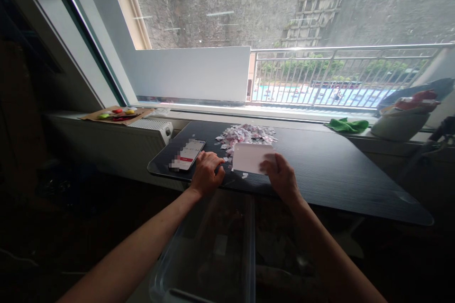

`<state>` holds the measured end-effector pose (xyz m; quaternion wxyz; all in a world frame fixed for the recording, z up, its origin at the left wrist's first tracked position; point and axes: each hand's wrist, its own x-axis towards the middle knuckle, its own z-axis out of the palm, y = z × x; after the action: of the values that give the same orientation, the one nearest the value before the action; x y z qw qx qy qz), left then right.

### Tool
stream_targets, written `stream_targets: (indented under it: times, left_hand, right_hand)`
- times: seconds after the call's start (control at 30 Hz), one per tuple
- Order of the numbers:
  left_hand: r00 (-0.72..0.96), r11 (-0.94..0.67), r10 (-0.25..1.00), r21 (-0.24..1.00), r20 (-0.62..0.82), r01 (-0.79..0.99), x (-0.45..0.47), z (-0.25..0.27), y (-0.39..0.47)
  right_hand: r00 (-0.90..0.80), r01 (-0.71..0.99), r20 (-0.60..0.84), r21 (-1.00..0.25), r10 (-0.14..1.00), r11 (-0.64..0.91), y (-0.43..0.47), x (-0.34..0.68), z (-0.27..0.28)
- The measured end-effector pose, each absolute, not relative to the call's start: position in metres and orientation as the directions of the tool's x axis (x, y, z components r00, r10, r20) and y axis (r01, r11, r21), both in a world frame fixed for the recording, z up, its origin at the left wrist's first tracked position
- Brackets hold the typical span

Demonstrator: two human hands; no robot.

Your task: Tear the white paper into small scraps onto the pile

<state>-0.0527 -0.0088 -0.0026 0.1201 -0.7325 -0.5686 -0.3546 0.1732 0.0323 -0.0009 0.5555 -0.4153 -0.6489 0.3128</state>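
My right hand grips the right end of a white rectangular piece, flat-looking with rounded corners; I cannot tell if it is a card or a shallow lid. It stands tilted just in front of a heap of small printed paper slips and hides part of it. My left hand rests at the front edge of the black table, fingers loosely bent and thumb apart, with nothing seen in it. Right beside it lies a phone with a timer on its screen. A few loose slips lie by the table edge.
The black table stands under a window. Below its front edge is a clear plastic bin. A radiator with a cardboard sheet on top is at left. A green cloth and a white bag sit at right.
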Motion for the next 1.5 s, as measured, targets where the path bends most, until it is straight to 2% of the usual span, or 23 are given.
stream_targets:
  times: [0.3, 0.63, 0.77, 1.0, 1.2, 1.33, 1.5]
  left_hand:
    - [0.113, -0.326, 0.748, 0.214, 0.654, 0.921, -0.053, -0.003, -0.009]
    - [0.113, -0.328, 0.749, 0.218, 0.653, 0.919, -0.052, -0.001, -0.01]
    - [0.111, -0.337, 0.731, 0.214, 0.673, 0.917, -0.052, -0.002, -0.009]
    - [0.103, -0.328, 0.741, 0.224, 0.664, 0.918, -0.053, -0.003, -0.008]
    - [0.097, -0.33, 0.737, 0.231, 0.669, 0.915, -0.053, -0.004, -0.008]
    - [0.095, -0.328, 0.731, 0.226, 0.676, 0.917, -0.052, -0.004, -0.008]
    - [0.104, -0.338, 0.727, 0.222, 0.678, 0.915, -0.052, -0.004, -0.008]
  right_hand:
    - [-0.04, 0.217, 0.461, -0.862, 0.887, 0.458, 0.029, 0.172, 0.002]
    - [0.202, 0.333, 0.419, -0.879, 0.885, 0.34, 0.022, 0.202, 0.01]
    - [0.105, 0.272, 0.423, -0.883, 0.9, 0.383, 0.026, 0.191, 0.011]
    - [-0.058, 0.356, 0.467, -0.816, 0.882, 0.456, 0.033, 0.175, 0.01]
    - [-0.041, 0.332, 0.481, -0.82, 0.876, 0.465, 0.033, 0.174, 0.011]
    - [-0.093, 0.298, 0.456, -0.835, 0.885, 0.462, 0.033, 0.176, 0.014]
    - [-0.01, 0.228, 0.425, -0.88, 0.905, 0.416, 0.037, 0.206, 0.015]
